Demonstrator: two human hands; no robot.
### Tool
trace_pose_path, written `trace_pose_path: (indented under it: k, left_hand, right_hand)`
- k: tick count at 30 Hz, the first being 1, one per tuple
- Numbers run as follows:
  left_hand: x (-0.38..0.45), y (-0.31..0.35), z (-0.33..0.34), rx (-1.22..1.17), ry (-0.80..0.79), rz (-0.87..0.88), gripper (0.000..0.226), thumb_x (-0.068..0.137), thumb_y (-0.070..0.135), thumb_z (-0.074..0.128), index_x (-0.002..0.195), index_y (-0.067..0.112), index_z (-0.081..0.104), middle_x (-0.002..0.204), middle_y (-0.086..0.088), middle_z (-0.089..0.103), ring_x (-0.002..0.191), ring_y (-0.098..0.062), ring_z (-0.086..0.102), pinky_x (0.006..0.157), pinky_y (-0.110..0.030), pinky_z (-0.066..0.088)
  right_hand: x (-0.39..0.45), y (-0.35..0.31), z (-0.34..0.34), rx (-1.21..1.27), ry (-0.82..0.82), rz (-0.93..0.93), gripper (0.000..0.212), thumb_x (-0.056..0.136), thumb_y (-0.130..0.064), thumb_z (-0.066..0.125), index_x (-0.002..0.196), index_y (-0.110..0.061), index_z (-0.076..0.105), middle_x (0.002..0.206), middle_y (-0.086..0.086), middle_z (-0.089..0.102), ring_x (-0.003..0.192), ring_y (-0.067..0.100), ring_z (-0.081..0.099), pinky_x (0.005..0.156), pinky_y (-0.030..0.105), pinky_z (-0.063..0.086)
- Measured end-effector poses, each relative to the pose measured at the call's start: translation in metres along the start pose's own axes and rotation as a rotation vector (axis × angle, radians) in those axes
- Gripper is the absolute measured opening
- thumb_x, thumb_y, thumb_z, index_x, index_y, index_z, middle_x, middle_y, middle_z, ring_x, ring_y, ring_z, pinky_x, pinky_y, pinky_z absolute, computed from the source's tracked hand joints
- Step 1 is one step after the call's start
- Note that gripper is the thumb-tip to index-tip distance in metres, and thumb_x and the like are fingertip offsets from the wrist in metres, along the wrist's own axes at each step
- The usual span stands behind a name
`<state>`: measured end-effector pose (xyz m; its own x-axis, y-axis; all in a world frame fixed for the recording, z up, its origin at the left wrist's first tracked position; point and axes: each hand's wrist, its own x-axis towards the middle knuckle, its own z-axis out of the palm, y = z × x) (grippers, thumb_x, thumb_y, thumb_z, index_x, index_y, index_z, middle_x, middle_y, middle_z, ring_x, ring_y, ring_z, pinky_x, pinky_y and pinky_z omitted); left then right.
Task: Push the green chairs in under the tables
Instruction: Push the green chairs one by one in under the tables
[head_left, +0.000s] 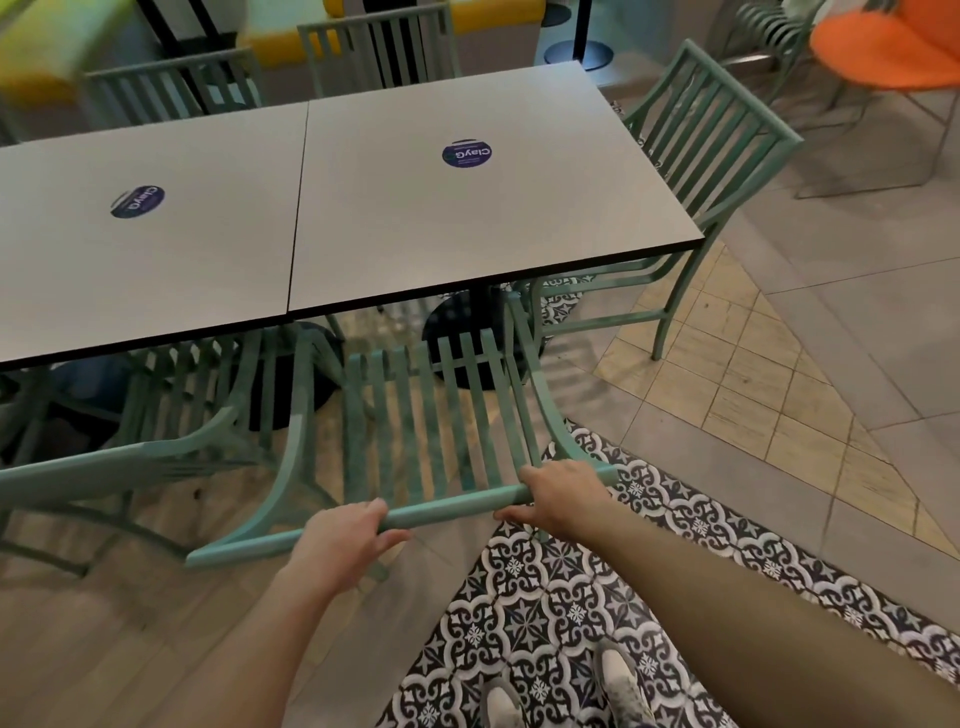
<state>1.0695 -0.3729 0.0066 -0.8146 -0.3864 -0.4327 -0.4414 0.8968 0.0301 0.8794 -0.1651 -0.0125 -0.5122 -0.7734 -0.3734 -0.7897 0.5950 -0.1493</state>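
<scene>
A green slatted chair (441, 415) stands in front of me with its seat partly under the right grey table (467, 208). My left hand (340, 535) grips the chair's top rail left of centre. My right hand (558, 493) grips the same rail near its right end. A second green chair (156, 452) stands to the left, its seat under the left grey table (156, 234). A third green chair (711, 156) stands at the right table's right side, close to its edge. Two more green chair backs (379, 47) show behind the tables.
Black round table bases (467, 332) stand under the tables. An orange chair (883, 52) sits at the far right. Yellow benches (291, 47) run along the back. My shoes (613, 686) stand on patterned floor tiles.
</scene>
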Motion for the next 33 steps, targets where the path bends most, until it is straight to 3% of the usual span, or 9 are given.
trace_pose_path:
  k: [5, 9, 14, 20, 25, 31, 33]
  left_hand:
    - [0.003, 0.008, -0.008, 0.118, -0.012, 0.023, 0.054, 0.086, 0.077, 0.017, 0.089, 0.033, 0.049, 0.089, 0.011, 0.057, 0.098, -0.013, 0.052, 0.096, -0.034, 0.038]
    - [0.025, 0.039, -0.017, 0.161, 0.1, 0.075, 0.063, 0.089, 0.073, 0.017, 0.116, 0.03, 0.055, 0.119, 0.008, 0.061, 0.118, -0.014, 0.051, 0.105, -0.035, 0.035]
    - [0.067, 0.124, -0.062, 0.13, 0.217, 0.227, 0.05, 0.095, 0.057, 0.037, 0.13, 0.024, 0.051, 0.128, 0.004, 0.058, 0.121, -0.017, 0.051, 0.103, -0.036, 0.038]
    - [0.121, 0.253, -0.11, 0.145, 0.254, 0.402, 0.041, 0.092, 0.049, 0.043, 0.121, 0.024, 0.056, 0.116, 0.002, 0.063, 0.105, -0.02, 0.059, 0.09, -0.04, 0.049]
    - [0.154, 0.353, -0.143, 0.109, 0.2, 0.436, 0.029, 0.091, 0.043, 0.044, 0.105, 0.022, 0.057, 0.102, -0.005, 0.066, 0.093, -0.026, 0.063, 0.076, -0.038, 0.053]
    - [0.195, 0.452, -0.15, 0.116, 0.29, 0.457, 0.042, 0.091, 0.049, 0.034, 0.108, 0.018, 0.056, 0.105, -0.007, 0.066, 0.094, -0.027, 0.063, 0.078, -0.042, 0.053]
    - [0.216, 0.482, -0.155, 0.137, 0.296, 0.469, 0.045, 0.093, 0.05, 0.037, 0.119, 0.017, 0.055, 0.116, -0.009, 0.062, 0.104, -0.029, 0.06, 0.087, -0.044, 0.05]
  right_hand:
    - [-0.011, 0.003, 0.003, 0.042, 0.059, 0.034, 0.067, 0.079, -0.083, 0.03, 0.102, -0.025, 0.056, 0.1, -0.002, 0.064, 0.096, 0.018, 0.057, 0.093, 0.041, 0.045]
    - [-0.032, 0.028, 0.003, 0.155, 0.146, 0.137, 0.088, 0.075, -0.086, 0.007, 0.121, -0.026, 0.053, 0.118, -0.004, 0.06, 0.113, 0.017, 0.052, 0.105, 0.039, 0.036]
    - [-0.072, 0.113, -0.016, 0.261, 0.24, 0.375, 0.065, 0.091, -0.065, 0.037, 0.14, -0.024, 0.039, 0.139, 0.0, 0.049, 0.128, 0.019, 0.044, 0.108, 0.038, 0.034]
    - [-0.124, 0.232, -0.04, 0.277, 0.276, 0.566, 0.066, 0.091, -0.061, 0.043, 0.144, -0.023, 0.033, 0.146, 0.004, 0.043, 0.132, 0.024, 0.04, 0.107, 0.044, 0.038]
    - [-0.157, 0.305, -0.058, 0.304, 0.289, 0.637, 0.064, 0.092, -0.057, 0.046, 0.145, -0.022, 0.034, 0.147, 0.005, 0.042, 0.131, 0.026, 0.041, 0.104, 0.044, 0.041]
    - [-0.168, 0.377, -0.068, 0.346, 0.323, 0.693, 0.065, 0.093, -0.056, 0.046, 0.147, -0.022, 0.03, 0.147, 0.006, 0.041, 0.131, 0.026, 0.04, 0.102, 0.042, 0.039]
    - [-0.161, 0.403, -0.072, 0.342, 0.334, 0.693, 0.066, 0.093, -0.056, 0.046, 0.148, -0.022, 0.03, 0.147, 0.005, 0.041, 0.132, 0.025, 0.039, 0.105, 0.041, 0.037]
